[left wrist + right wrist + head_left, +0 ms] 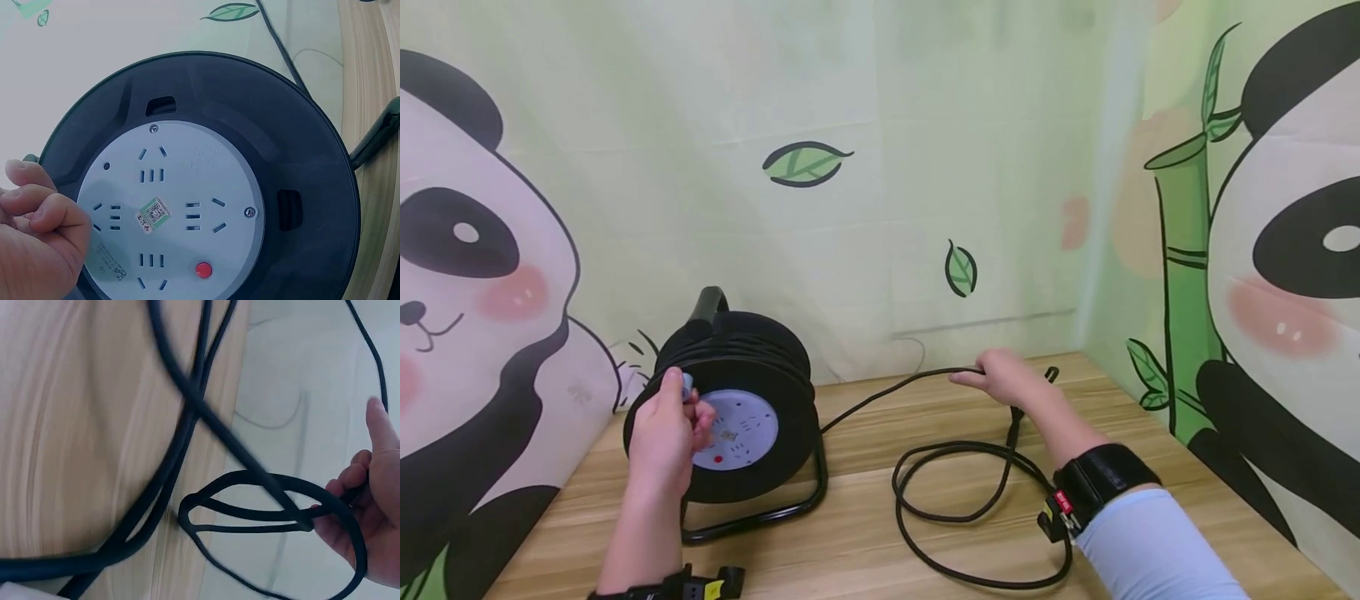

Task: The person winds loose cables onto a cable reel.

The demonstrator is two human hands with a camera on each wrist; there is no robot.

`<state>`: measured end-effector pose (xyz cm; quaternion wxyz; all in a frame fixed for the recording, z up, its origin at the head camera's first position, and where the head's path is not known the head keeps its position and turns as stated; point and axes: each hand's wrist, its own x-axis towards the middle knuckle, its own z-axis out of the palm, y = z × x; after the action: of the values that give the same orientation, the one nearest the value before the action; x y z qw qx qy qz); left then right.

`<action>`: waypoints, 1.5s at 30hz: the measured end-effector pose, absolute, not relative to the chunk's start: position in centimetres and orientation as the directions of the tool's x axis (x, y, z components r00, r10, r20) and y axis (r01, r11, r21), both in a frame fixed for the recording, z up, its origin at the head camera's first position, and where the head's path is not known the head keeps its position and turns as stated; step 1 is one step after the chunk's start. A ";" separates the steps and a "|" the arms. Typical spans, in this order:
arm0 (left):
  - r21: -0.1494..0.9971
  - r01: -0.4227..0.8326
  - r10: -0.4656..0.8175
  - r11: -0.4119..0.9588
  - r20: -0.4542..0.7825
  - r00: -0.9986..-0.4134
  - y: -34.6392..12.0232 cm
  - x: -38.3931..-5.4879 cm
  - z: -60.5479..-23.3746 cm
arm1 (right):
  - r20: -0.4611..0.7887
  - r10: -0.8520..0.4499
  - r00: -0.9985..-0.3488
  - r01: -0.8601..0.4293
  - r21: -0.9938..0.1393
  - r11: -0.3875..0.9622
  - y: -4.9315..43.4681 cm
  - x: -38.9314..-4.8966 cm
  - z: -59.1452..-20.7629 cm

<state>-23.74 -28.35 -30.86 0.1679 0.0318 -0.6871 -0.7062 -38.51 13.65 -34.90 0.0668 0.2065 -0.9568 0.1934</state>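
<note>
A black cable reel (793, 408) stands on its tubular frame at the left, cord wound round its drum. Its pale socket panel (181, 187) carries several outlets and a red button (204, 270). My left hand (662, 429) grips the small blue-grey crank knob (687, 384) on the reel's front; in the left wrist view the knob is hidden. To the right, my right hand (1009, 382) holds the black cable (887, 388) that runs out from the reel. Seen from the right wrist, cable passes through the curled fingers of that hand (384, 506), thumb extended.
Loose cable loops (925, 567) lie on the wooden table (857, 533) below my right hand. The reel's black support frame (760, 522) juts forward at its base. Behind the table hangs a pale green backdrop (880, 208) with leaves and pandas.
</note>
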 end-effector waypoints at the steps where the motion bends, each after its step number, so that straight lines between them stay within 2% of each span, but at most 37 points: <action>1: 0.980 0.197 -0.279 -0.009 0.186 -0.942 -28.4 -23.7 -30.8 | 0.207 -0.363 -0.908 -0.415 -0.345 0.842 13.9 -38.5 -34.8; 7: 0.978 0.206 -0.273 -0.027 0.191 -0.943 -28.7 -23.8 -30.9 | 0.202 -0.377 -0.904 -0.428 -0.397 0.812 14.9 -38.8 -34.4; 14: 0.978 0.204 -0.276 -0.035 0.186 -0.943 -29.0 -23.9 -31.1 | 0.249 -0.342 -0.906 -0.413 -0.350 0.841 15.5 -39.0 -34.0; 19: 0.978 0.207 -0.271 -0.023 0.193 -0.943 -28.9 -23.9 -31.0 | 0.284 -0.352 -0.892 -0.442 -0.378 0.813 15.7 -39.0 -34.0; 34: 0.976 0.218 -0.255 0.022 0.216 -0.942 -28.6 -23.6 -30.9 | 0.271 -0.381 -0.884 -0.463 -0.383 0.799 15.4 -38.5 -33.2; 45: 0.966 0.201 -0.275 0.161 0.240 -0.931 -27.9 -23.7 -30.9 | 0.258 -0.403 -0.878 -0.476 -0.395 0.786 14.8 -38.4 -33.5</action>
<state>-23.73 -27.93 -30.87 0.1839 0.0248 -0.7395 -0.6471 -38.45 14.78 -33.52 0.0800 0.2333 -0.9415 0.2297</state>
